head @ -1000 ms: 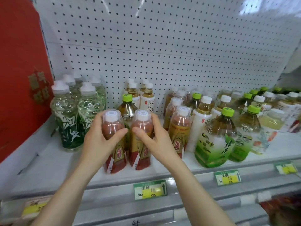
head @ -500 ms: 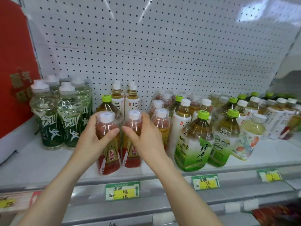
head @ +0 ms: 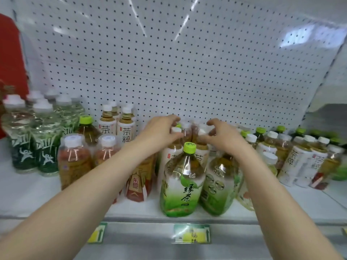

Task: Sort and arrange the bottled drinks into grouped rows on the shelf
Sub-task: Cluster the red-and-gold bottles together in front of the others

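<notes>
White pegboard shelf (head: 28,192): left hand (head: 161,128) and right hand (head: 220,135) each curl around far bottle tops (head: 176,130), grip unclear.

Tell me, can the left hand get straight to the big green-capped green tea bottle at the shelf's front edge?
Probably yes. The green tea bottle stands at the very front with nothing before it, its cap clear. The left hand is just behind and above it, busy among white-capped bottles, so it would need to pull back first.

Retail shop, drinks aisle. White shelf (head: 26,192) at frame bottom carries many bottled drinks (head: 183,182) in clusters; price tags (head: 191,234) clipped on its front rail; white pegboard back panel (head: 169,53) fills upper frame.
</notes>
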The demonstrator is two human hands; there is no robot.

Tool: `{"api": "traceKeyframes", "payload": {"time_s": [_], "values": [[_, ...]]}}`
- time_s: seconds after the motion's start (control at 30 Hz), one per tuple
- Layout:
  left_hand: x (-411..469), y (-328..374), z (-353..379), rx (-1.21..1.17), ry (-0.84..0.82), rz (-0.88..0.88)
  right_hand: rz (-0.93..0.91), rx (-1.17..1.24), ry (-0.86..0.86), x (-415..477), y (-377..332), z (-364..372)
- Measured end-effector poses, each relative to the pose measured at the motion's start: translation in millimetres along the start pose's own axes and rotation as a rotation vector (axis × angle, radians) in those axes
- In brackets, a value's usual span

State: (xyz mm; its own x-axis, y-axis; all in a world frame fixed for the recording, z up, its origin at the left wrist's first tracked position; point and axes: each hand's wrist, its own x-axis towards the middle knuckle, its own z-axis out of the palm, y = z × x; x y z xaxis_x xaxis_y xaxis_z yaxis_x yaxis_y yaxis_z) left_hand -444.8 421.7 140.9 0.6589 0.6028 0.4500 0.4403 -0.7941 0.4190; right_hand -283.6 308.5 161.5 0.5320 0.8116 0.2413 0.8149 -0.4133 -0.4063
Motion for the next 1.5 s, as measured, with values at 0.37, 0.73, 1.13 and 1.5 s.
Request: {"api": "traceKeyframes", "payload": {"time_s": [0.37,0.73,1.13,1.5], "values": [[17,-6,14,0.018,-0.020,-0.106,-0.141,-0.001,-0.227,32,23,-4],[32,-34,-141,-0.560,0.362,-0.027,-0.143,0.456,0.098,48,-6,-56],[44,-147,-169,-0.282,0.431,-0.120,-0.331,0.788,0.254,92,-131,-56],[45,-177,-135,-0.169,0.135,-0.041,-0.296,0.624,0.115,116,-169,23]]}}
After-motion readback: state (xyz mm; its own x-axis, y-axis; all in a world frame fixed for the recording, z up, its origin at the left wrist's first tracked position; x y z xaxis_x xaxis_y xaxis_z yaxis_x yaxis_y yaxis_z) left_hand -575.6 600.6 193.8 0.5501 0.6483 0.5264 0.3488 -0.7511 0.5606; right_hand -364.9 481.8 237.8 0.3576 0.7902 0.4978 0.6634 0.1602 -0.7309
